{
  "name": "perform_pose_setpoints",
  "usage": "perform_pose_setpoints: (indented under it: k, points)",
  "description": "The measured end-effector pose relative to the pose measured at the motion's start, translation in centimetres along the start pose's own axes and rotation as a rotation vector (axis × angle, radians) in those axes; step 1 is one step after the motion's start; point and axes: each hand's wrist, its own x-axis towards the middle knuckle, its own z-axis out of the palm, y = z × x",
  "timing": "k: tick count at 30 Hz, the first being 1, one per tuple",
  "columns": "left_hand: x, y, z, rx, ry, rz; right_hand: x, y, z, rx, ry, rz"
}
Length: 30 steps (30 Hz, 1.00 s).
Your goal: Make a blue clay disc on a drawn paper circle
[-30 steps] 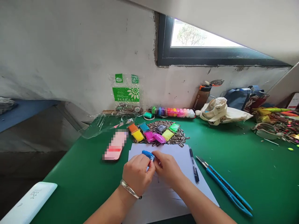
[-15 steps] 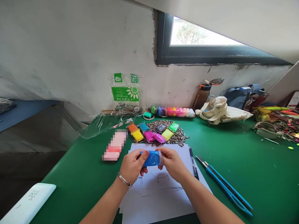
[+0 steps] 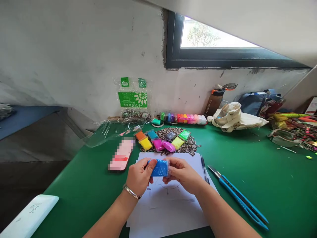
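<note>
Between my two hands is a small clear packet of blue modelling clay (image 3: 159, 168), held just above the paper. My left hand (image 3: 139, 175) grips its left end, thumb lying across the front. The right end is pinched by the fingers of my right hand (image 3: 183, 174), at the clear wrapper edge. Below lie sheets of white paper (image 3: 170, 215) with a pencil-like line drawing, partly covered by my hands. Behind the paper, a heap of striped sunflower seeds (image 3: 192, 143) bears several clay packets, among them a yellow packet (image 3: 145, 143) and a magenta packet (image 3: 157, 144).
Right of the paper are a pen (image 3: 204, 169) and a blue utility knife (image 3: 240, 195) with its blade showing. A pink phone (image 3: 122, 154) and a white device (image 3: 32, 215) lie left. Along the wall stand a seed bag (image 3: 133, 99), a bottle (image 3: 214, 100) and a cloth bag (image 3: 237, 119).
My right hand has shifted its grip at the packet's right end, its fingers now curled more underneath. The packet has moved slightly left. Everything else stays put.
</note>
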Motion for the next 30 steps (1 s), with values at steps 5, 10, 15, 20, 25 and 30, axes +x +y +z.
perform_pose_setpoints:
  k: [5,10,15,20,25,30]
  points:
    - [0.3,-0.4,0.2,-0.283,-0.202,-0.126,-0.1,-0.1,0.0,-0.005,-0.025,-0.007]
    - [0.5,-0.3,0.5,-0.366,-0.164,-0.168,0.0,-0.2,0.3,-0.086,-0.012,-0.006]
    - [0.5,0.1,0.4,-0.401,-0.136,-0.185,0.1,-0.2,0.4,-0.106,0.037,-0.020]
    - [0.5,0.8,-0.6,-0.413,-0.258,-0.275,0.0,-0.1,0.4,-0.123,0.047,-0.028]
    - [0.7,1.0,-0.6,-0.380,-0.269,-0.246,0.0,-0.1,0.7,-0.155,0.071,-0.038]
    - [0.7,1.0,-0.1,-0.346,-0.216,-0.192,0.1,-0.3,1.2,-0.184,0.111,-0.058]
